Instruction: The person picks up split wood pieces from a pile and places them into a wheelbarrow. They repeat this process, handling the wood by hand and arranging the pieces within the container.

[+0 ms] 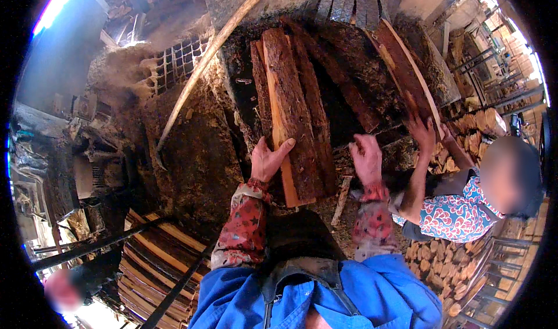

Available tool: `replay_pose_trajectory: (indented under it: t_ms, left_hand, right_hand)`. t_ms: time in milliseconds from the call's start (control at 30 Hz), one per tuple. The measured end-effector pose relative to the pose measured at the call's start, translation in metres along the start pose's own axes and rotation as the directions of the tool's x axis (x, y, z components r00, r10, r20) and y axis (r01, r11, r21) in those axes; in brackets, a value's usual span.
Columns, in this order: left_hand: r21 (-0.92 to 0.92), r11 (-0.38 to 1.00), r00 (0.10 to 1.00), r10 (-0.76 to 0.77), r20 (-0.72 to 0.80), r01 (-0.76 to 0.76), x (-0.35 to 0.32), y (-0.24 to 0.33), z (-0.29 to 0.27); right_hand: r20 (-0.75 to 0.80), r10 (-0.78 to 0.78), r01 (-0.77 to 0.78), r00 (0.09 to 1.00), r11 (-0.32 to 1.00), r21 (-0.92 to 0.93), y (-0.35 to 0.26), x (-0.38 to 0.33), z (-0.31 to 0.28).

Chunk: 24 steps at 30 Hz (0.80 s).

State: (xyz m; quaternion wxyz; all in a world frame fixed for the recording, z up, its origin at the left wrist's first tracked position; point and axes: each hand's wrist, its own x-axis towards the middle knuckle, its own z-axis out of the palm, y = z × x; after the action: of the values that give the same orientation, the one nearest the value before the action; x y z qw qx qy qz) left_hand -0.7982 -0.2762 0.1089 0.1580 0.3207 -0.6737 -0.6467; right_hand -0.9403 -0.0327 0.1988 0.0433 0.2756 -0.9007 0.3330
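A bark-covered wood slab (290, 102) with a pale cut edge lies lengthwise in front of me, on top of other dark bark slabs (318, 114). My left hand (270, 159) grips its left edge near the close end, thumb laid over the bark; the fingers are partly hidden. To the right of the stack, my right hand (367, 154) is raised with loosely bent fingers and nothing visible in it. Another person's hands (424, 132) touch the near end of a separate long bark slab (404, 67) at the right.
A co-worker in a patterned shirt (453, 213) stands close on my right. A long curved pale strip (215, 44) slants across the left. Stacked boards (160, 259) sit behind black bars (180, 282) at lower left. Split wood piles (447, 265) line the right. Machinery (96, 172) stands left.
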Motion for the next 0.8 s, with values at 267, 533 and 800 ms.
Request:
replay_pose_trajectory:
  t_ms: [267,533,800]
  left_hand:
    - [0.010,0.999,0.999,-0.039,-0.034,0.039,-0.013,0.012,0.005]
    - [-0.014,0.995,0.995,-0.096,-0.027,0.096,-0.011,0.001,0.003]
    - [0.036,0.995,0.994,-0.092,-0.052,0.094,-0.013,0.005,0.002]
  right_hand:
    - [0.001,-0.013,0.011,1.000,0.859,-0.512,0.067,0.076,0.020]
    - [0.259,0.075,0.012,0.963,0.948,-0.319,0.049,0.068,0.003]
    - [0.183,-0.091,0.132,0.979,0.966,-0.222,0.026,0.007,0.012]
